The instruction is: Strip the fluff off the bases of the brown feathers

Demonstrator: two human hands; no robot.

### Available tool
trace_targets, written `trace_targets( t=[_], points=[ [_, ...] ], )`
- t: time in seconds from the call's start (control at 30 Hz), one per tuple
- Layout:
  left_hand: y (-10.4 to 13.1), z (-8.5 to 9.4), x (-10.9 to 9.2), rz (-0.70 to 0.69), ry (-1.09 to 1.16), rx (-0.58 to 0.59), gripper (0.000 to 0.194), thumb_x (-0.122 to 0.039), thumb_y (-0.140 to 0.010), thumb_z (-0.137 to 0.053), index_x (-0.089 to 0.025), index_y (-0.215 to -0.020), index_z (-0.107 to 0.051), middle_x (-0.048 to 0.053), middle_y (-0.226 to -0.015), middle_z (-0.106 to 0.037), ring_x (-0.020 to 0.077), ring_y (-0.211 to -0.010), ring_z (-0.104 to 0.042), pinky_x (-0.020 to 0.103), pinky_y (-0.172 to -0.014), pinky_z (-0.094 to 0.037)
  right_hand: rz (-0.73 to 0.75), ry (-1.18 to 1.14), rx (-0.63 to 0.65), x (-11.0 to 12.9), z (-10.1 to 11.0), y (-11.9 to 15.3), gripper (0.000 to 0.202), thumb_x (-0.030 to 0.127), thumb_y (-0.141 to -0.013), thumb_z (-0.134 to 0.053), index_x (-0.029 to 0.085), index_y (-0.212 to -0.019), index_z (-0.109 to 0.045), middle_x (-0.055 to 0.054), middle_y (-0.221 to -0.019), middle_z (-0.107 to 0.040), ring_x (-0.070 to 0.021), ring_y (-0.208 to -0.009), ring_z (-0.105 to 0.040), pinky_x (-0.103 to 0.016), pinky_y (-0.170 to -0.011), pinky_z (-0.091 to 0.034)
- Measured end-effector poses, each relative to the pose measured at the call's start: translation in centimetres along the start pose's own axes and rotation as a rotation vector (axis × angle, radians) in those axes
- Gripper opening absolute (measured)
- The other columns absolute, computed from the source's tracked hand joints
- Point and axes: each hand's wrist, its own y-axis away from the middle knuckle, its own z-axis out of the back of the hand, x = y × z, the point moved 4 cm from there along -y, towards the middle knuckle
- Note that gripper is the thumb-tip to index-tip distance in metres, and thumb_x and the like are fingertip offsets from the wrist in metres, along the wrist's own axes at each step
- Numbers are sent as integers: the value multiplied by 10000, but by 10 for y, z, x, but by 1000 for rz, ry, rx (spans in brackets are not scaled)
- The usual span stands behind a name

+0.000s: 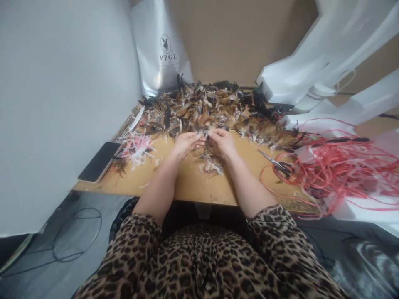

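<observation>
Both my hands meet over the middle of the wooden table, at the near edge of a wide heap of brown, black and white feathers. My left hand is closed in a pinch on the base of a brown feather whose tip fans away from me. My right hand pinches close beside it, at the same feather's pale base. Whether one feather or several are held is too small to tell. Below my hands lies a small clump of pale feathers.
Scissors lie right of my hands, beside a tangled pile of red strings. At left are a phone and pink and white strips. A silver bag stands behind the feathers; white sheets rise at right.
</observation>
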Motion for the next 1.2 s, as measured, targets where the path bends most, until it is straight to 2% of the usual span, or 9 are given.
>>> trace_targets(
  t=[0.2,0.5,0.73,0.8,0.9,1.0,1.1,1.2],
  points=[
    [2,-3,1,59,-28,0,141,-203,-758,-707,-67,-790,-685,94,-754,-722,71,-576,-646,139,-514,-456,50,78,28,-6,0,-2,284,407,-593,-765,168,-639,-620,40,-558,-581,-71,-507,-459,-222,-527,-361],
    [0,-5,5,57,-44,32,113,-174,-748,-710,-69,-760,-672,77,-716,-708,54,-548,-614,155,-549,-460,100,176,-2,-5,-1,0,264,403,-614,-730,166,-637,-614,36,-577,-586,-78,-542,-471,-228,-579,-400],
    [-1,-6,3,35,-97,-23,135,-180,-734,-722,-67,-707,-652,52,-644,-678,46,-495,-580,156,-511,-436,15,173,82,-10,5,-6,280,418,-603,-722,165,-692,-640,19,-606,-614,-94,-545,-506,-244,-586,-419],
    [-2,-3,1,11,-80,-63,147,-195,-741,-719,-71,-708,-647,48,-648,-678,41,-496,-577,150,-504,-430,26,326,100,-3,13,-7,272,410,-638,-687,157,-736,-669,-3,-641,-641,-108,-567,-524,-253,-600,-425],
    [-3,2,-1,-22,-31,-117,148,-207,-765,-700,-80,-724,-637,51,-679,-691,35,-511,-581,140,-504,-426,94,787,127,10,24,-5,181,314,-686,-618,146,-702,-684,-30,-655,-656,-127,-601,-539,-249,-598,-400],
    [-5,5,-1,-33,2,-132,121,-190,-789,-671,-86,-745,-628,54,-699,-701,37,-529,-595,136,-505,-428,58,1199,283,11,23,-2,153,244,-697,-570,152,-661,-687,-44,-628,-656,-134,-588,-537,-248,-587,-374],
    [-4,5,-1,-29,16,-141,98,-164,-811,-639,-85,-754,-621,55,-703,-705,40,-535,-606,134,-499,-429,67,1407,378,5,15,0,177,244,-714,-550,158,-689,-702,-73,-678,-684,-148,-615,-554,-252,-601,-373],
    [-3,4,-2,-24,28,-145,97,-144,-821,-621,-81,-748,-615,57,-700,-705,43,-532,-613,132,-490,-428,122,1493,379,1,9,0,191,216,-722,-527,154,-713,-707,-98,-743,-705,-158,-673,-577,-253,-633,-381]
  ],
)
